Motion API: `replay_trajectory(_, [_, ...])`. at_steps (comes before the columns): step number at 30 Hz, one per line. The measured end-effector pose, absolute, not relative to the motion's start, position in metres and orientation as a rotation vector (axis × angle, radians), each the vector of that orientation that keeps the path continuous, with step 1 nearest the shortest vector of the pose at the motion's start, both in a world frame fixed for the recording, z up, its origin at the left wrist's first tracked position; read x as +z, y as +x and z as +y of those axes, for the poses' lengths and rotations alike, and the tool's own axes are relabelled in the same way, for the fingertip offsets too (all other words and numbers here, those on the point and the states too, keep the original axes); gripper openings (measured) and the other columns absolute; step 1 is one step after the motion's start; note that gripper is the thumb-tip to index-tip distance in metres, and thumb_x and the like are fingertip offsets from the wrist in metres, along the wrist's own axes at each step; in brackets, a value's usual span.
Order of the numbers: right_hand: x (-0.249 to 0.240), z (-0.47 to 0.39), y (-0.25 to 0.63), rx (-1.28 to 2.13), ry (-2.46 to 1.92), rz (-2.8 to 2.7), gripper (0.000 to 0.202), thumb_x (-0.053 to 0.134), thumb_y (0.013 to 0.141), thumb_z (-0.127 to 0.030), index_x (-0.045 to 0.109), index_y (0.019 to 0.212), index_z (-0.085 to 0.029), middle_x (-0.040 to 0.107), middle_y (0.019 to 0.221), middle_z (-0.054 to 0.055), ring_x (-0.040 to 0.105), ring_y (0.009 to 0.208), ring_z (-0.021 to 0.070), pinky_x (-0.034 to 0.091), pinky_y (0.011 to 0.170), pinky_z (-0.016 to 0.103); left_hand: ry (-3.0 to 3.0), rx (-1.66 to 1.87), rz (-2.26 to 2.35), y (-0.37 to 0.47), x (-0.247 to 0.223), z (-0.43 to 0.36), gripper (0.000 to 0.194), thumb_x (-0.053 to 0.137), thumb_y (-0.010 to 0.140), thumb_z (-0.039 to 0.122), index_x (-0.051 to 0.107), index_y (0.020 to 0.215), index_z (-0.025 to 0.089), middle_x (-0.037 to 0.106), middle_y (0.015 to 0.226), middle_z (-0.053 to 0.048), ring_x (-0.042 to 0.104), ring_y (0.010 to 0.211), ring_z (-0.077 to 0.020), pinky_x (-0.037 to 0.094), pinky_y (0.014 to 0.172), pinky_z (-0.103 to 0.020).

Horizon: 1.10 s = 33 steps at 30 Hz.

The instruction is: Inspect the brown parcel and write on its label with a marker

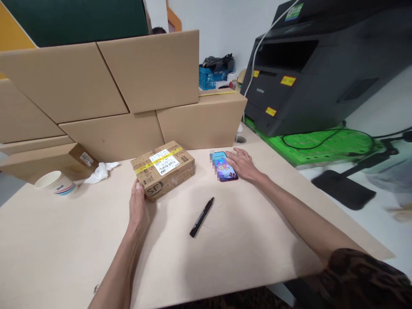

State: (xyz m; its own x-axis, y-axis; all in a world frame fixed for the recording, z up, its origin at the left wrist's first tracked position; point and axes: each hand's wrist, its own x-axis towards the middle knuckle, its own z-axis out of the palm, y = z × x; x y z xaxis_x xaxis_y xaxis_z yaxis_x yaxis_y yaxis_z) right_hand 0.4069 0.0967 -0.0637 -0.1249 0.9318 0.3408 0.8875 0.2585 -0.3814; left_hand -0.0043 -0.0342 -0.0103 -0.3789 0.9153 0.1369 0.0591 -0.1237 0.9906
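A small brown cardboard parcel point(174, 178) lies on the table, with yellow tape and a white printed label on top and "SF" on its side. My left hand point(138, 204) rests upright against the parcel's left end, fingertips touching it, not wrapped round it. To the right lies a smartphone point(227, 166) with its screen lit, partly blurred by mosaic. Over the phone's right edge my right hand point(242, 163) lies flat with fingers extended. Between my forearms a black marker pen point(201, 217) lies capped on the tabletop.
Large cardboard boxes point(154, 73) are stacked along the table's point(74, 244) back edge. At the left stand a paper cup point(56, 183) and a crumpled tissue point(101, 172). A dark printer point(289, 86) sits on a green crate point(309, 146) beyond the table's right edge.
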Motion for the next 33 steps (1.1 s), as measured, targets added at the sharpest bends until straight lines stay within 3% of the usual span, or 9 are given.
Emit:
replay_trajectory(9, [-0.062, 0.103, 0.420, 0.168, -1.624, -2.109, 0.067, 0.035, 0.098, -0.072, 0.069, 0.137, -0.031, 0.055, 0.156, 0.014, 0.042, 0.147, 0.0417, 0.037, 0.114, 0.070, 1.092, 1.595, 1.452, -0.003, -0.011, -0.035, 0.065, 0.052, 0.094, 0.072, 0.060, 0.140, 0.028, 0.063, 0.146, -0.008, 0.053, 0.140, -0.0296, 0.041, 0.119, -0.046])
replay_trajectory(14, [-0.062, 0.055, 0.438, 0.139, -1.367, -2.171, 0.061, 0.035, 0.102, -0.065, 0.081, 0.116, -0.027, 0.066, 0.145, 0.013, 0.047, 0.146, 0.0367, 0.036, 0.118, 0.064, 1.038, 1.602, 1.454, 0.002, -0.007, -0.037, 0.067, 0.054, 0.093, 0.072, 0.059, 0.141, 0.027, 0.059, 0.151, -0.008, 0.052, 0.142, -0.0306, 0.042, 0.117, -0.045])
replay_trajectory(19, [-0.055, 0.005, 0.446, 0.147, -1.211, -2.008, 0.046, 0.046, 0.102, -0.055, 0.083, 0.091, -0.028, 0.078, 0.119, 0.010, 0.063, 0.127, 0.0330, 0.045, 0.112, 0.061, 1.043, 1.606, 1.460, 0.005, -0.005, -0.038, 0.066, 0.054, 0.094, 0.071, 0.059, 0.141, 0.025, 0.062, 0.146, -0.009, 0.054, 0.140, -0.0296, 0.044, 0.116, -0.043])
replay_trajectory(26, [-0.050, -0.006, 0.431, 0.159, -1.200, -1.936, 0.042, 0.049, 0.101, -0.053, 0.081, 0.092, -0.028, 0.079, 0.114, 0.012, 0.067, 0.118, 0.0331, 0.048, 0.107, 0.061, 1.065, 1.595, 1.447, 0.003, -0.006, -0.038, 0.067, 0.053, 0.094, 0.071, 0.057, 0.143, 0.026, 0.061, 0.148, -0.009, 0.053, 0.141, -0.0304, 0.041, 0.119, -0.047])
replay_trajectory(33, [-0.050, -0.006, 0.423, 0.126, -1.213, -1.929, 0.044, 0.047, 0.101, -0.054, 0.081, 0.099, -0.026, 0.079, 0.112, 0.013, 0.069, 0.116, 0.0321, 0.049, 0.107, 0.059, 1.048, 1.611, 1.430, 0.001, -0.008, -0.037, 0.058, 0.058, 0.095, 0.061, 0.060, 0.139, 0.024, 0.068, 0.136, -0.010, 0.060, 0.133, -0.0294, 0.051, 0.110, -0.044])
